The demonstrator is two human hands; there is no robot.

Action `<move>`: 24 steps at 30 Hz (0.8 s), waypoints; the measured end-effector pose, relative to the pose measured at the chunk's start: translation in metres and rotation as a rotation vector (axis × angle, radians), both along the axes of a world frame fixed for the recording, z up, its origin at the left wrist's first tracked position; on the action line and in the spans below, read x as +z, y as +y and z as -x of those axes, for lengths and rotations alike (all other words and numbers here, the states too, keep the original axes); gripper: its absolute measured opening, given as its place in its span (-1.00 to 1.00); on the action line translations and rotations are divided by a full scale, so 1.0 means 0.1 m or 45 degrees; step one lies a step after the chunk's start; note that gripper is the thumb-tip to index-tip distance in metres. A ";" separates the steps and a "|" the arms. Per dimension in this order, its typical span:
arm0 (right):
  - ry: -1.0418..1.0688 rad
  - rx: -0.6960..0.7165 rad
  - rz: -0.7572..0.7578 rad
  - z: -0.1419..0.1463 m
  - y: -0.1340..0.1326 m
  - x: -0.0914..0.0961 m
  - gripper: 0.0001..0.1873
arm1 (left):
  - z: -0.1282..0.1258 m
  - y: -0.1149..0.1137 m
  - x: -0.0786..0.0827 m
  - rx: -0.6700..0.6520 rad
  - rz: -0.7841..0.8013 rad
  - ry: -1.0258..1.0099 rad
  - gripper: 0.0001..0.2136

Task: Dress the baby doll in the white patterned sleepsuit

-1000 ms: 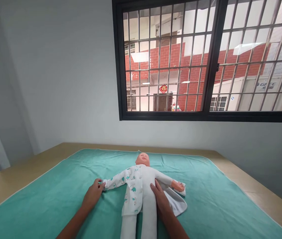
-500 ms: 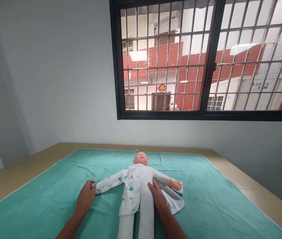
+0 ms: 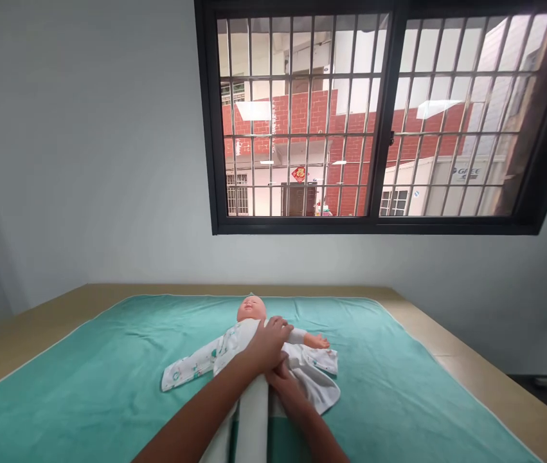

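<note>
A baby doll [image 3: 252,402] lies face up, its head at the far end. A white printed baby jacket [image 3: 196,365] covers its arm on the left. The jacket's other half [image 3: 319,386] lies loose on the right, partly under the doll's bare-handed arm [image 3: 314,339]. My left hand [image 3: 268,346] reaches across the doll's chest, its fingers curled over the body near the right-side armpit. Just below, my right hand [image 3: 288,386] is at the doll's side beside the loose jacket half. Its fingertips are partly hidden, so what they hold does not show.
A green cloth [image 3: 99,379] with a pale edge is spread beneath the doll on a wooden-topped table [image 3: 451,347]. Behind the table stands a grey wall [image 3: 109,193] with a dark-framed, barred window [image 3: 297,225].
My left hand has left the jacket's sleeve end and crossed right onto the doll's chest. My right hand stays by the doll's side, now just below the left. The view has shifted right.
</note>
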State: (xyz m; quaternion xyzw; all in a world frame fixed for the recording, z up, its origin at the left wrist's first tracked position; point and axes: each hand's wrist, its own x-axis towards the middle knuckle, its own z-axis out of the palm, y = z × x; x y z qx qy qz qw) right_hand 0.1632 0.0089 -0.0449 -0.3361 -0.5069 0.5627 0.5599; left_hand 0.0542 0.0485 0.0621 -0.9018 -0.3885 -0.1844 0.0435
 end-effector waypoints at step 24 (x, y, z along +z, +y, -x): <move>-0.634 -0.622 -0.011 -1.08 0.19 0.09 -0.68 | -0.62 0.40 -0.10 -0.158 -0.039 0.254 -0.55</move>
